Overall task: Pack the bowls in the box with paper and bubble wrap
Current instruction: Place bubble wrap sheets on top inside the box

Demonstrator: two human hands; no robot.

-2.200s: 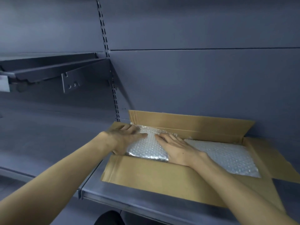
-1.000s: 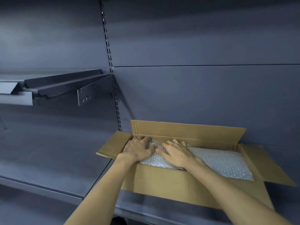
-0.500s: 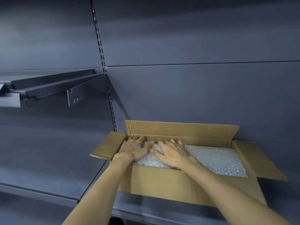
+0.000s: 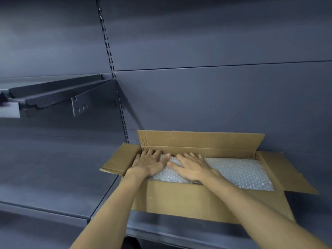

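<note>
An open brown cardboard box [image 4: 179, 200] stands on a dark grey shelf with all its flaps folded outward. A sheet of clear bubble wrap [image 4: 239, 173] covers everything inside it; no bowl or paper shows. My left hand [image 4: 149, 163] lies flat, fingers spread, on the wrap at the box's left end, with fingertips against the back wall. My right hand [image 4: 192, 168] lies flat beside it, palm down on the wrap, thumb close to my left hand. Neither hand grips anything.
The box sits near the front edge of the grey metal shelf [image 4: 53, 177], against the back panel. A higher shelf on a bracket [image 4: 59, 94] juts out at the upper left. A slotted upright [image 4: 111, 65] runs down the back wall.
Both hands have slid toward the box's left end and lie flatter on the bubble wrap, which sits lower at that end than before. The view has shifted slightly.
</note>
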